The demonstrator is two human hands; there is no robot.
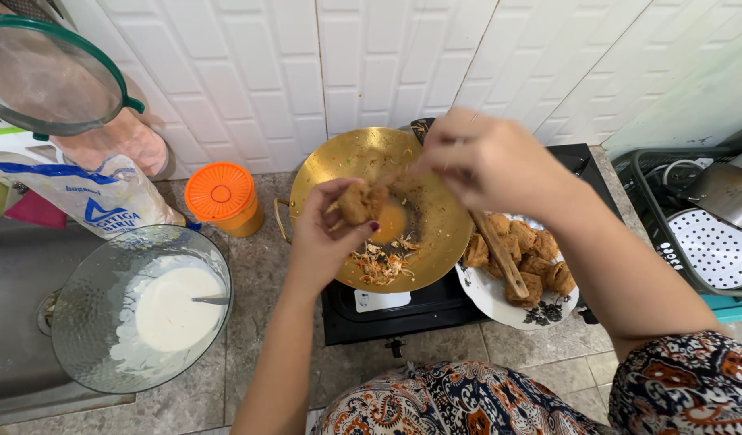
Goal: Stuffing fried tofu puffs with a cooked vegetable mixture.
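Fried tofu piece [359, 203], brown and crusty, sits at the centre of the frame, pinched in the fingers of the left hand [327, 242] above the golden wok [339, 165]. The right hand [488, 161] hovers just beside it with fingertips drawn together near the piece; whether they actually grip it I cannot tell. Inside the wok lie a small pool of oil and a scatter of shredded filling [381, 264] toward its lower edge. The wok rests on a black stove [403, 310]. Right of it, a white plate [488, 302] holds a heap of more fried pieces, with a wooden spatula [500, 254] laid across them. At lower left, a glass bowl [81, 290] contains white batter and a spoon. An orange-lidded jar [222, 197] stands between bowl and wok.
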